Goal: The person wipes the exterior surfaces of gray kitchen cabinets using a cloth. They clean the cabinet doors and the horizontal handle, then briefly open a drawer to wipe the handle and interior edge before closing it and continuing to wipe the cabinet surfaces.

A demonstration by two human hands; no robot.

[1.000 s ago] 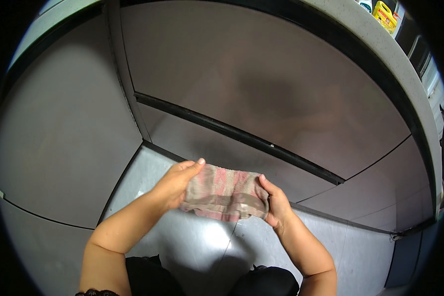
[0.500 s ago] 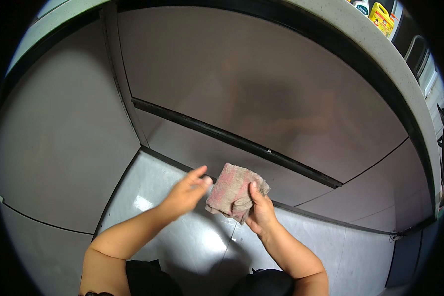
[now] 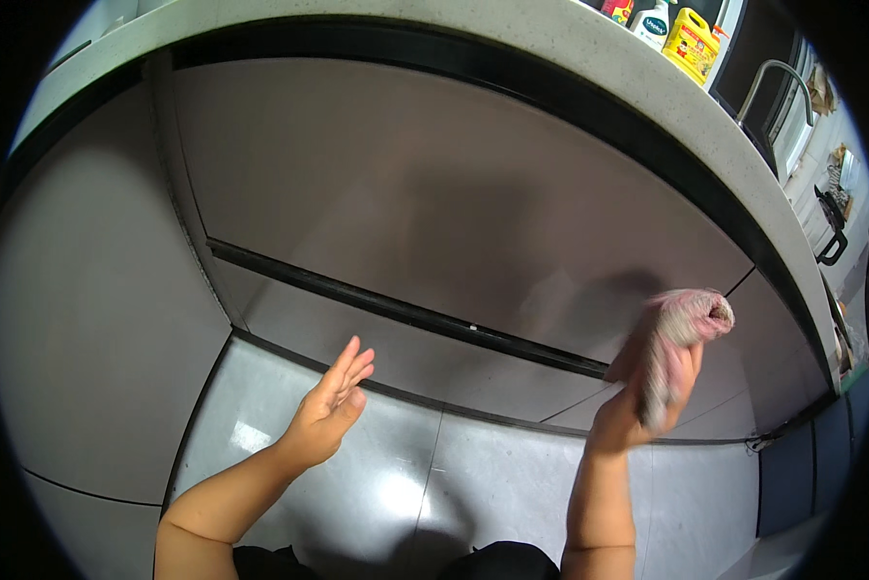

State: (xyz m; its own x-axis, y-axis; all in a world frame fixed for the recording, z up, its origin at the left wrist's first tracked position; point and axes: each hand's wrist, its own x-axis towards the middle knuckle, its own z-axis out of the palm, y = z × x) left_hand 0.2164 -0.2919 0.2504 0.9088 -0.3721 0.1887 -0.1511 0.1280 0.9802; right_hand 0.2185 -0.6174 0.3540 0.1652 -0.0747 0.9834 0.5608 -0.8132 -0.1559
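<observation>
A folded pink and beige cleaning cloth (image 3: 688,314) is gripped in my right hand (image 3: 628,416), lifted in front of the right part of the grey-brown cabinet front (image 3: 434,213). The cloth is bent over the hand and slightly blurred, so some of the fingers are hidden behind it. My left hand (image 3: 326,411) hovers over the floor near the cabinet's base, fingers stretched out and nothing in it.
Above the cabinet curves a pale speckled countertop (image 3: 550,48). On it stand a yellow jug (image 3: 693,46) and a white spray bottle (image 3: 652,24), with a metal faucet (image 3: 778,77) farther right. A dark handle rail (image 3: 405,309) crosses the cabinet. Below lies a shiny grey tiled floor (image 3: 376,483).
My right hand has carried the cloth up and to the right, away from my left hand. The left hand has shifted a little left. The view has tilted, showing more of the countertop.
</observation>
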